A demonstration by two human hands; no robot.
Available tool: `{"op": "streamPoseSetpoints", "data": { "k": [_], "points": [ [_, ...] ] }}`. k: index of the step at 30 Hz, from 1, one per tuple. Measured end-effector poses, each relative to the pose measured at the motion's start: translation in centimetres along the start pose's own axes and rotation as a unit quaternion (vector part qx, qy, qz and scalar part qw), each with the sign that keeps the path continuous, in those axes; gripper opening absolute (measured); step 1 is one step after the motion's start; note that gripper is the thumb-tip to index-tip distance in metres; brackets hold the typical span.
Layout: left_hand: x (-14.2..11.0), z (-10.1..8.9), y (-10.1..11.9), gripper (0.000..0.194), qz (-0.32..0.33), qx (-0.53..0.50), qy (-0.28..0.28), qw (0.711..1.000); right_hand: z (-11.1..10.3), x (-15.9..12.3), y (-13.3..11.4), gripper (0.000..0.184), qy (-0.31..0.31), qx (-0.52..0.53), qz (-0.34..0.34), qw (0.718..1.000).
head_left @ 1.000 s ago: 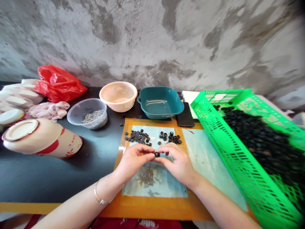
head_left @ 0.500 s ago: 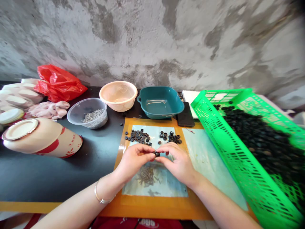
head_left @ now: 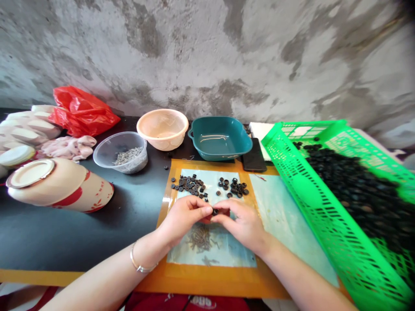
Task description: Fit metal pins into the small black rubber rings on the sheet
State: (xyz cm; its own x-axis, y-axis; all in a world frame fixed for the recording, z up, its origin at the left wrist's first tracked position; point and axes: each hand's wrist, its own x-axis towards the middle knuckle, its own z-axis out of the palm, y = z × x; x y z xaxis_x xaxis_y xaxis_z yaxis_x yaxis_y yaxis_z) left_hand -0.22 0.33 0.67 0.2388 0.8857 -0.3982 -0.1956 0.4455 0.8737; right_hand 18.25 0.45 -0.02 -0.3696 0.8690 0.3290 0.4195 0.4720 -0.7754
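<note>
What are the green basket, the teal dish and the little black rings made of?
The green basket looks like moulded plastic: bright, with punched slots. The teal dish seems glazed ceramic or glossy plastic; its surface shines. The black rings look matte, perhaps rubber, but they're too small to tell.

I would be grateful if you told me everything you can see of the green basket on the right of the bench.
The green plastic basket is a bright, rectangular crate whose walls are pierced with rows of narrow slots. It sits at the right of the view, angled diagonally and apparently tilted, with its right end running out of frame. Inside lies a large heap of small dark rings, somewhat blurred, with a few scattered towards its far end.
</note>
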Motion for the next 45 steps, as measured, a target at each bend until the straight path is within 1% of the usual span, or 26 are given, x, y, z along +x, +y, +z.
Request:
{"op": "streamPoseSetpoints", "data": {
  "k": [4, 6, 10, 14, 17, 19, 21, 24, 27, 34, 42, 45],
  "points": [
    [0.1, -0.1, -0.2, 0.035, -0.029, -0.037, -0.008, 0.999, 0.3, -0.1, -0.6, 0.018, -0.014, 0.069, 0.087, 0.994],
    [0.2, -0.1, -0.1, 0.038, -0.036, -0.056, -0.012, 0.998, 0.3, -0.1, -0.8, 0.020, -0.019, 0.106, 0.114, 0.988],
    [0.2, -0.2, 0.2, 0.039, -0.050, -0.086, -0.021, 0.995, 0.2, -0.1, -0.7, 0.019, -0.031, 0.148, 0.135, 0.979],
    [0.2, -0.3, 0.1, 0.040, -0.077, -0.101, -0.042, 0.991, 0.1, -0.2, -0.4, 0.016, -0.036, 0.144, 0.141, 0.979],
    [0.1, -0.3, -0.2, 0.040, -0.088, -0.104, -0.063, 0.989, 0.1, -0.1, -0.4, 0.019, -0.040, 0.125, 0.124, 0.984],
    [0.1, -0.3, -0.4, 0.041, -0.090, -0.102, -0.073, 0.988, 0.0, -0.1, -0.5, 0.025, -0.047, 0.091, 0.097, 0.990],
    [0.2, -0.3, -0.5, 0.041, -0.092, -0.097, -0.076, 0.988, -0.2, 0.0, -0.5, 0.027, -0.054, 0.048, 0.050, 0.996],
    [0.2, -0.3, -0.5, 0.043, -0.095, -0.089, -0.071, 0.989, -0.5, 0.3, -0.4, 0.024, -0.072, 0.010, -0.032, 0.997],
    [0.2, -0.3, -0.3, 0.043, -0.096, -0.087, -0.067, 0.989, -0.6, 0.4, -0.3, 0.022, -0.082, 0.001, -0.076, 0.994],
    [-0.2, -0.2, 0.1, 0.040, -0.083, -0.099, -0.072, 0.989, -0.5, 0.2, 0.1, 0.025, -0.065, 0.018, -0.090, 0.994],
    [-0.1, -0.3, -0.4, 0.036, -0.071, -0.117, -0.075, 0.988, -0.5, 0.4, -0.1, 0.031, -0.066, 0.015, -0.110, 0.992],
    [-0.2, -0.1, -0.7, 0.035, -0.065, -0.131, -0.065, 0.987, -0.4, 0.5, -0.3, 0.030, -0.050, 0.016, -0.121, 0.991]
  ]
}}
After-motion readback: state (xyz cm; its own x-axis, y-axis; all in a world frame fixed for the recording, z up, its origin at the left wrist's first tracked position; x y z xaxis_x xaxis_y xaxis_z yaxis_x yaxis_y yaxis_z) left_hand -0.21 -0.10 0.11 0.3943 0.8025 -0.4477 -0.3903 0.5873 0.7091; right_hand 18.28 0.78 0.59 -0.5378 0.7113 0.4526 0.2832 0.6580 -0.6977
